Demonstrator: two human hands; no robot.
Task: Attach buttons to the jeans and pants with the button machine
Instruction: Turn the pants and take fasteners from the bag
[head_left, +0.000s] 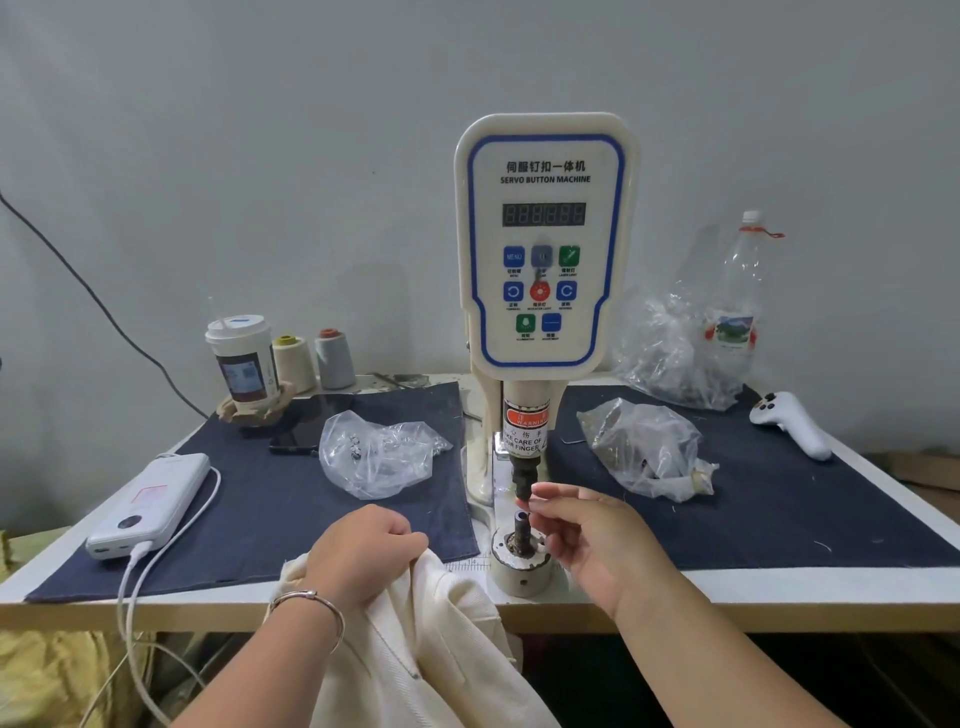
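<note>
Left hand (363, 545) grips cream pants (415, 639) at table edge | right hand (587, 535) pinches something small under button machine (543, 249) punch | plastic bags (379, 452) either side, power bank (150, 504) far left

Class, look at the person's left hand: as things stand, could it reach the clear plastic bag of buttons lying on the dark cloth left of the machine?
Probably not at once: the left hand grips the cream pants. Nothing stands between it and the bag.
</note>
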